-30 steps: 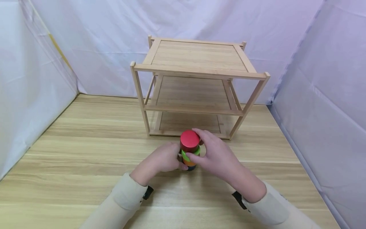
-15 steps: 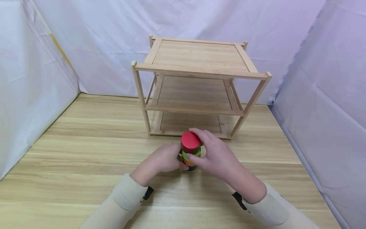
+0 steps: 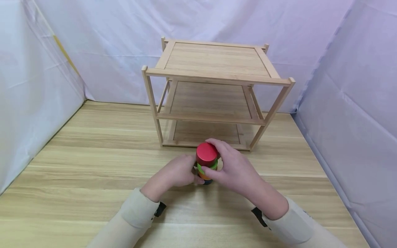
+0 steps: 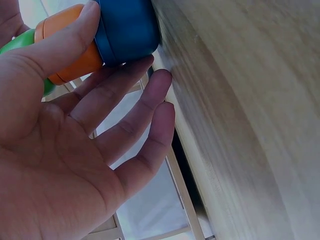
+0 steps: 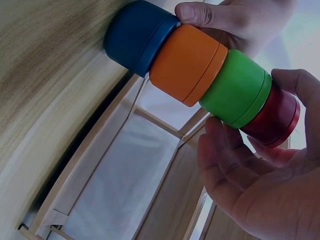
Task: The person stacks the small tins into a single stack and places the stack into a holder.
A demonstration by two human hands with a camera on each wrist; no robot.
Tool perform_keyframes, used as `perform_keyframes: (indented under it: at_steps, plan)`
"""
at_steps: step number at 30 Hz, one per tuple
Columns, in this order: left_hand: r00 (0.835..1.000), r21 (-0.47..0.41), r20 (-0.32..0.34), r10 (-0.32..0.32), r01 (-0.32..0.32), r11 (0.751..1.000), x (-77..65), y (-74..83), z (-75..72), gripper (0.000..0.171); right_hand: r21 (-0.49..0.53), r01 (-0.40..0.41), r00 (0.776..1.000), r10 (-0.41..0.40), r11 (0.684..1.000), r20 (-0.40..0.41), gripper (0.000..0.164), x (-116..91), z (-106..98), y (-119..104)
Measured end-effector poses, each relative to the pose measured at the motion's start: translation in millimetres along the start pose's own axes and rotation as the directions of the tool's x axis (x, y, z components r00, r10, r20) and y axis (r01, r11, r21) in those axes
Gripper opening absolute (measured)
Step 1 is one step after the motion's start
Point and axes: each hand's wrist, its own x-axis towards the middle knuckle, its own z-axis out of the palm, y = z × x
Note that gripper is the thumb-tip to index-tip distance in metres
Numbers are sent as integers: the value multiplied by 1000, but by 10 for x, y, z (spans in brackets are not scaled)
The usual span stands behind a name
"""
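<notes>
Several small round canisters stand upright in one column on the table. From the bottom they are a blue canister (image 5: 137, 37), an orange canister (image 5: 186, 65), a green canister (image 5: 237, 90) and a red canister (image 3: 206, 154) on top. My left hand (image 3: 181, 171) holds the lower part from the left. Its thumb lies along the orange one to the blue seam, with fingertips at the blue one's far side. From the right, my right hand (image 3: 235, 168) holds the top: thumb at the green-red seam, fingers curled round the other side. Both hands partly cover the column in the head view.
A light wooden rack (image 3: 217, 79) with three shelves stands just behind the column. White cloth walls (image 3: 118, 41) enclose the back and both sides. The wood-grain table (image 3: 102, 165) extends to the left and right of the hands.
Over the last second my right index finger has slid slightly left over the red canister's top edge, and that canister has shifted very slightly. The left hand has hardly moved.
</notes>
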Motion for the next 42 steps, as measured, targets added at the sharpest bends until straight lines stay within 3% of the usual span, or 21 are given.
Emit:
perform_keyframes:
  at_steps: [19,31,42]
  plan:
    - [1000,-20,-2,-7,7,1000,-21,6,9,42,2,-15,1000,15,1000,14,81,1,-1,5]
    - [1000,-23,4,-11,12,1000,-15,6,4,42,-1,14,1000,-14,1000,-11,74,-1,-5,23]
    - [1000,-20,9,-22,23,1000,-22,11,4,41,36,-19,999,18,999,29,81,-6,-81,54]
